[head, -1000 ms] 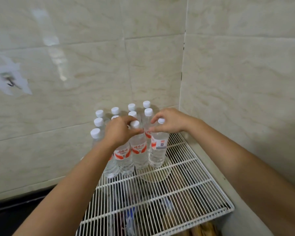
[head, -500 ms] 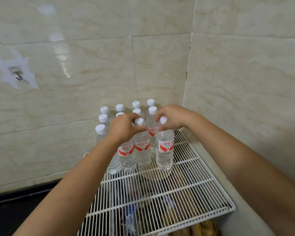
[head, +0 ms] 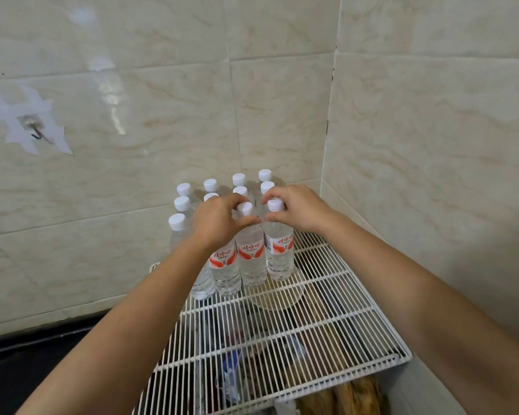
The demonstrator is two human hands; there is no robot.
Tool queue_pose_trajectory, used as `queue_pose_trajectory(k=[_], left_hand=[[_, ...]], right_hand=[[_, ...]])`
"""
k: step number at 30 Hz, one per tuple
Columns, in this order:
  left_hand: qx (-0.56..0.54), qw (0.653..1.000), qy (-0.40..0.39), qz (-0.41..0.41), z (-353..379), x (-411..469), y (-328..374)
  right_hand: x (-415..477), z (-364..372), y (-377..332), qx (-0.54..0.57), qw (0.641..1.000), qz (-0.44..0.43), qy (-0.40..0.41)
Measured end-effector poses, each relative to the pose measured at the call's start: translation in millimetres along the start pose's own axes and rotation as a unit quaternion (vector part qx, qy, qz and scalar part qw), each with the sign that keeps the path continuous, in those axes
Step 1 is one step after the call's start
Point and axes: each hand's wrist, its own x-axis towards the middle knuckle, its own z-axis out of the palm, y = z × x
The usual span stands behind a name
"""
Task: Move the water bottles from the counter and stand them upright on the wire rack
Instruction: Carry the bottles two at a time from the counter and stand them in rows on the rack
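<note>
Settling the front row on the wire rack [head: 327, 319]

Our left hand [head: 219, 223] and right hand [head: 300, 209] pinch two bottle necks, front bottles [head: 252, 253] upright; next we let go gently.

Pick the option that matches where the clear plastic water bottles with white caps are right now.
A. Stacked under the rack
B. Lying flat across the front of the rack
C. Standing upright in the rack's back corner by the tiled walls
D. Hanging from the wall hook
C: the clear plastic water bottles with white caps stand upright, clustered at the back of the white wire rack where the beige tiled walls meet.
</note>
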Motion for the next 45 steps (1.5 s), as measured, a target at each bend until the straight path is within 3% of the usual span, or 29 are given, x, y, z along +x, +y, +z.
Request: queue_pose_trajectory(k=[4,6,10,14,23,30,37,45], left_hand=[[-0.030,0.998,-0.037,0.030,-15,-7,-3],[-0.015,0.999,0.019,0.042,-32,-15,-4],[0.113,0.980,0.162,0.006,-70,-52,-20],[0.221,0.953,0.188,-0.085,-93,-119,-56],[0.305,0.889,0.161,-0.301,-164,-338,-166],[0.316,0.826,0.174,-0.433,-263,-528,-272],[0.354,0.792,0.164,-0.469,-368,-639,-362],[0.358,0.788,0.133,-0.483,-411,-680,-486]], right_hand=[[-8,-1,-3,-0.032,0.999,-0.001,0.001],[-11,-7,-6,-0.045,0.999,-0.002,0.030],[-7,-7,-21,-0.050,0.982,-0.043,0.177],[2,38,-68,-0.029,0.956,-0.127,0.262],[-43,191,-265,0.041,0.950,-0.273,0.143],[-109,307,-458,0.037,0.944,-0.323,0.053],[-140,393,-628,0.025,0.929,-0.370,-0.002],[-104,482,-743,0.026,0.925,-0.378,-0.025]])
